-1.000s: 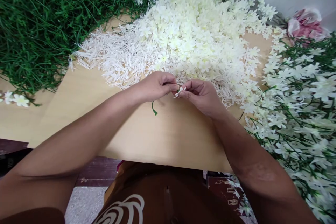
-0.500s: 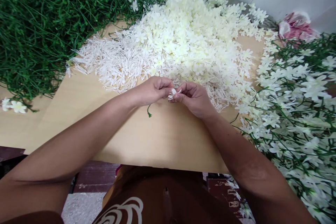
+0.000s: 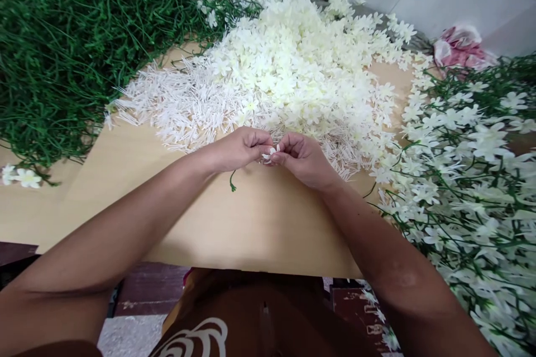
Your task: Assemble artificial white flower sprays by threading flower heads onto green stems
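Observation:
Both my hands meet above the near half of the board, fingertips almost touching. My left hand is closed in a pinch around a green artificial flower stem, whose budded end hangs out below the palm. A small white artificial flower sits between the two hands. My right hand pinches its petals between thumb and forefinger. The fingers hide the spot where flower and stem come together. Just beyond my hands lie thin white stamen sticks and a heap of loose white flower heads.
Green stems are piled at the far left. Finished white flowers on stems spread along the right side. A few white flowers rest at the left edge. Tan board covers the work surface. A pink-and-white bundle lies by the tiled wall.
The view has shifted slightly. My hands stay together, and the white flower has turned a little between my fingers, showing less of its petals.

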